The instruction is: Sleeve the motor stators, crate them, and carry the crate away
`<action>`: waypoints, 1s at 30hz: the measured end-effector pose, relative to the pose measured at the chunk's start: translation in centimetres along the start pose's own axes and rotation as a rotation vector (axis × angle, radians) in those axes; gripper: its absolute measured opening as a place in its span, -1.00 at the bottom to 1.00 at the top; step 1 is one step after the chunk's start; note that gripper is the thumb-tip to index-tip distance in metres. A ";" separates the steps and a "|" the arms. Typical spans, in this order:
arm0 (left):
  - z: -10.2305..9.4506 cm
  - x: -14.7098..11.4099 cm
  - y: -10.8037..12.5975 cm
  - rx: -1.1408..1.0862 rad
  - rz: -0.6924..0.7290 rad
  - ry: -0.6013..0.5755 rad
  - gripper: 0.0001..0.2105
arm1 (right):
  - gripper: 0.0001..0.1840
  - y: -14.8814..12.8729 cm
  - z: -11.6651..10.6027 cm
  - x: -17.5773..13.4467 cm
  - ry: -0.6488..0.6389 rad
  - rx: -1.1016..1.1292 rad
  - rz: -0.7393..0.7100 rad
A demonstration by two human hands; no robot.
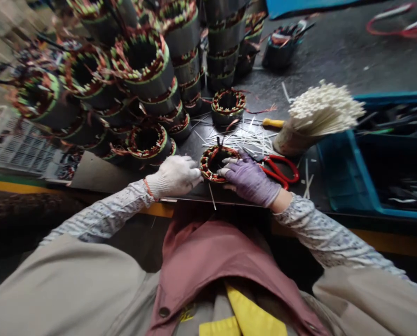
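Note:
A motor stator (pixel 206 164) with copper windings and a pale green rim rests near the bench's front edge. My left hand (pixel 175 176), in a white glove, is closed against the stator's left side, with fingers curled and tips at the rim. My right hand (pixel 250 179), in a purple glove, grips the right side, its fingers reaching over the rim into the opening. A thin white tie strip (pixel 212 196) sticks out below the stator toward the bench edge. Red-handled scissors (pixel 281 169) lie just right of my right hand, their blades partly hidden.
Stacked stators (pixel 149 86) fill the left and back. A single stator (pixel 228 106) stands behind mine. Loose white strips (pixel 246 139), a yellow handle (pixel 273 122) and a container of white sticks (pixel 292 140) lie behind the scissors. Blue bins (pixel 351 168) stand at right.

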State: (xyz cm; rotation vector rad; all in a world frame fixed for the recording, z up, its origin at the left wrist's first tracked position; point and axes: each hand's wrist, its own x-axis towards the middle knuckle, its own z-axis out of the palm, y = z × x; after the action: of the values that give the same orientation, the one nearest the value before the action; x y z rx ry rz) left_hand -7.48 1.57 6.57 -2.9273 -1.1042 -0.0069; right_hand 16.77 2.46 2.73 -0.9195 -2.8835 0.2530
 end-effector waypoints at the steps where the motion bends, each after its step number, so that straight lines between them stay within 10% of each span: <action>1: 0.5 -0.4 -0.5 -0.038 -0.052 0.008 -0.62 | -0.65 -0.1 0.2 0.2 0.000 0.005 0.011; 5: 2.0 -1.1 -1.9 -0.330 -0.204 0.106 -0.71 | -0.68 -1.0 -0.9 0.9 -0.126 0.030 0.110; 12: 3.8 -6.6 3.7 -0.713 -0.538 0.738 -0.83 | -0.77 -1.5 -1.4 1.3 -0.166 0.169 0.270; 17: 7.0 -10.2 6.2 -0.911 -0.769 0.659 -0.85 | -0.63 -1.6 -3.8 0.9 0.080 0.662 0.366; 22: 6.8 -10.2 3.2 -1.039 -0.886 0.664 -0.82 | -0.73 -5.9 -9.3 7.7 0.253 0.410 0.045; 30: 7.1 -11.6 3.6 -1.039 -0.913 0.614 -0.80 | -0.64 -8.8 -7.8 20.2 -0.094 -0.083 -0.070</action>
State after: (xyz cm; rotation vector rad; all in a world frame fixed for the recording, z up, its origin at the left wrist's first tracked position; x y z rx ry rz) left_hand -13.83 -8.71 -0.67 -2.1865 -2.6124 -1.7575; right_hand -3.42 8.16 13.05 -0.8394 -3.0262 0.1768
